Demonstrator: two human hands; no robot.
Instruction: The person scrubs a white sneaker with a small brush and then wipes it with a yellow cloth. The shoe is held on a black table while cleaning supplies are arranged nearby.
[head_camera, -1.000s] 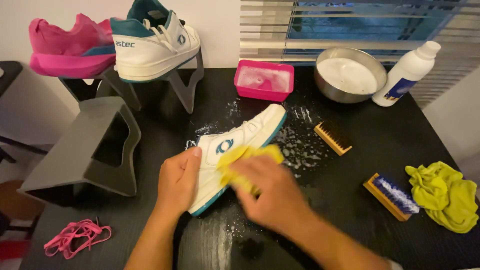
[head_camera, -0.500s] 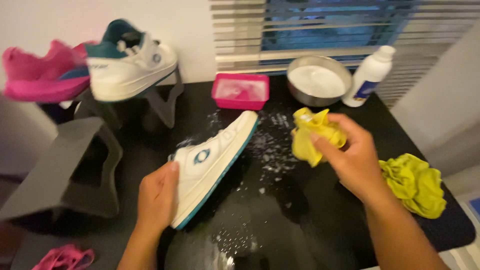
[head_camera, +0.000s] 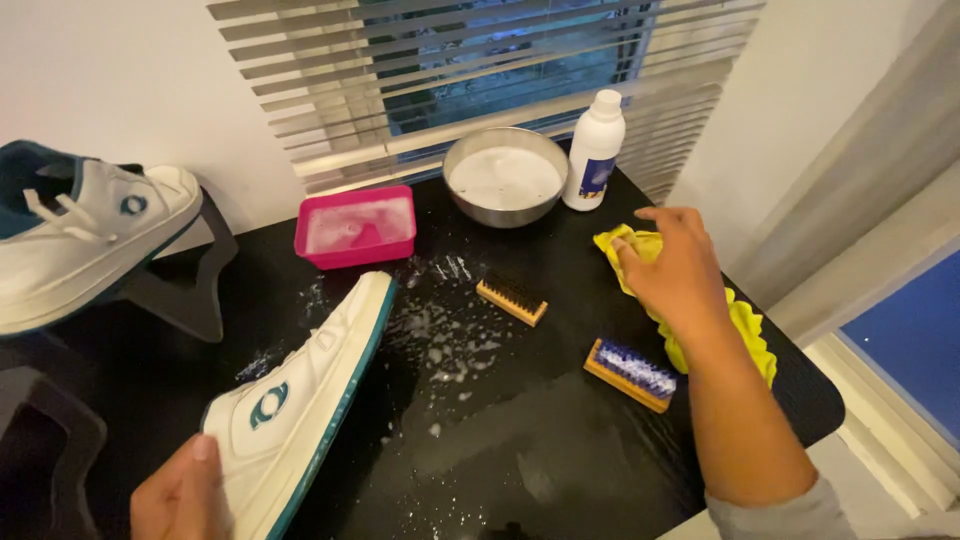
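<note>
1. Down at the near left corner of the black desk (head_camera: 560, 440), the left hand (head_camera: 185, 495) grips the heel end of a white sneaker (head_camera: 300, 400) with teal trim, which lies on its side with its toe pointing toward the pink tub (head_camera: 355, 225).
2. Right of the sneaker, across a scatter of white foam (head_camera: 445, 340), the right hand (head_camera: 675, 270) rests with fingers spread on a yellow cloth (head_camera: 745, 325) at the desk's right edge; whether it pinches the cloth cannot be told.
3. Between sneaker and cloth lie a small wooden brush (head_camera: 512, 300) and, nearer the viewer, a blue-bristled brush (head_camera: 630, 373) just beside the right wrist.
4. Beyond the sneaker, by the window blinds (head_camera: 480, 80), stand the pink tub, a steel bowl (head_camera: 505, 175) of foamy water and a white bottle (head_camera: 593, 150).
5. Left of the sneaker, a matching shoe (head_camera: 90, 245) sits on a dark stand (head_camera: 180, 295).
</note>
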